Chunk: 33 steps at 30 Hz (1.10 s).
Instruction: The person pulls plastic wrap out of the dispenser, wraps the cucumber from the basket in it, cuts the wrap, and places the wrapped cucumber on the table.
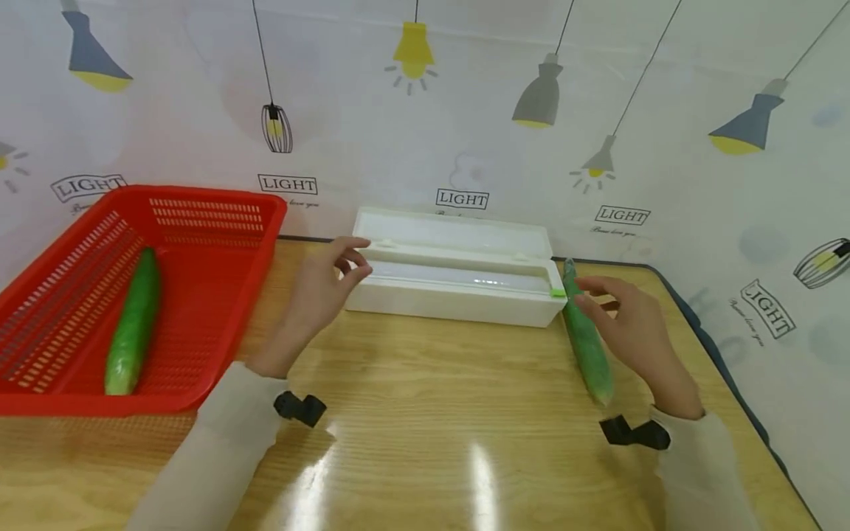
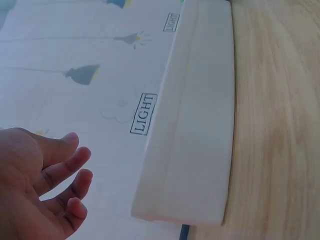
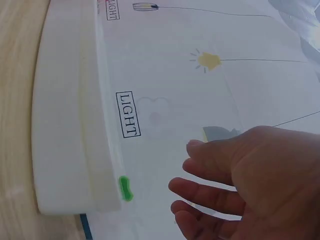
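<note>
A long white cling film box (image 1: 451, 304) stands at the back of the table, its lid (image 1: 458, 232) raised and a shiny roll of film (image 1: 458, 277) inside. A green slider (image 1: 558, 293) sits at the box's right end. My left hand (image 1: 323, 289) hovers at the left end of the box with bent fingers and nothing in them. Off the right end is my right hand (image 1: 627, 317), fingers loosely bent and holding nothing. A cucumber (image 1: 587, 350) lies on the table between the box and that hand, partly overlapped by its fingertips in the head view.
On the left stands a red plastic basket (image 1: 255, 295) with another cucumber (image 1: 135, 324) in it. The wooden table (image 1: 425, 413) reaches back to a wall covering (image 1: 358, 96) printed with lamps. Its dark right edge runs beside my right arm.
</note>
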Motion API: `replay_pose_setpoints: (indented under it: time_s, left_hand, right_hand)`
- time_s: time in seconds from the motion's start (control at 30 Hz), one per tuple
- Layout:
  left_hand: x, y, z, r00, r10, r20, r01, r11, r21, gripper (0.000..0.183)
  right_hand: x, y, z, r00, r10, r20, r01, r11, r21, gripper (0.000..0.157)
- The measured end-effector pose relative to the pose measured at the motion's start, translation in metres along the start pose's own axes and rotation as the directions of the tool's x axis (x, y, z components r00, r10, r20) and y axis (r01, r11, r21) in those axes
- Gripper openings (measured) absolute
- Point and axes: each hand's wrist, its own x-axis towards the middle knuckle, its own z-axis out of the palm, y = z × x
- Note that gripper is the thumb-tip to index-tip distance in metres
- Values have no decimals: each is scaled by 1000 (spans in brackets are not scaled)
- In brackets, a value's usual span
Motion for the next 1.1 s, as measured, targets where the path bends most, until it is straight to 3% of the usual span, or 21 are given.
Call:
replay_pose_setpoints:
  time_s: [0.1, 0.37, 0.6, 0.8, 1.1]
  left_hand:
    - [8, -14, -3, 999, -32, 1, 32, 999, 44, 35]
    - [24, -25, 10, 987, -113, 118, 90, 978, 187, 40]
    - [33, -29, 21, 978, -118, 173, 70, 963, 259, 32]
    - [35, -29, 26, 989, -107, 100, 77, 961, 267, 13]
    - [36, -39, 29, 991, -131, -41, 135, 984, 115, 11]
  right_hand:
    - [18, -6, 10, 998, -43, 48, 42, 999, 26, 32]
    - [48, -6, 30, 989, -50, 141, 45, 998, 35, 29]
    - [61, 2, 39, 973, 23, 231, -34, 999, 42, 30]
    - [65, 6, 44, 969, 33, 243, -46, 998, 51, 30]
    - [70, 6, 49, 971, 25, 236, -33, 999, 29, 31]
